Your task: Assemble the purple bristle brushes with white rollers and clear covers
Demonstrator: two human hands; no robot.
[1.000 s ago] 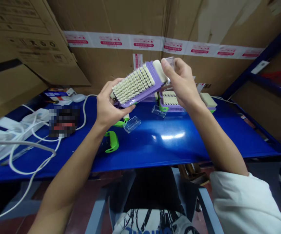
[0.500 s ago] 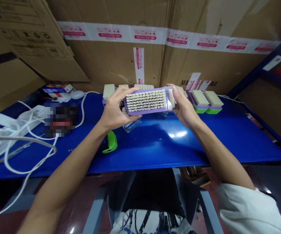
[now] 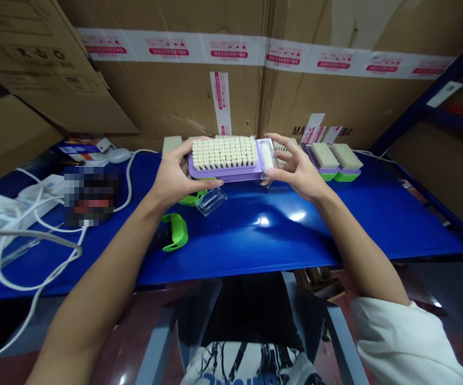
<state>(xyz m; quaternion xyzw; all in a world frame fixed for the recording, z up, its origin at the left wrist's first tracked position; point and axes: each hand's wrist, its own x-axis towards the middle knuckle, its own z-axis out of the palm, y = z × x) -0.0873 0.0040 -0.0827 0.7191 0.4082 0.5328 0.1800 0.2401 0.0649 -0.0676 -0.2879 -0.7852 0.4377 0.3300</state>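
Observation:
A purple brush (image 3: 225, 155) with pale bristles is held up over the blue table, bristles tilted toward me. My left hand (image 3: 175, 174) grips its left end, thumb along the lower edge. At its right end is a clear plastic cover (image 3: 268, 156) with something white inside. My right hand (image 3: 295, 167) pinches this cover between thumb and fingers. Below the brush, a clear plastic piece (image 3: 211, 201) lies on the table beside a green part (image 3: 193, 199). Nearer to me sits another green part (image 3: 177, 232).
Two purple and green brushes (image 3: 347, 163) stand at the back right. More bristle blocks (image 3: 172, 143) are behind my hands. White cables (image 3: 30, 286), a pixelated dark object (image 3: 90, 197) and a small box (image 3: 84, 147) occupy the left. Cardboard (image 3: 167, 96) rises behind the blue table (image 3: 235, 246).
The brush has moved slightly left and tilted, showing more of its lower purple side. My right hand has shifted its fingers on the clear cover. The view has shifted a little.

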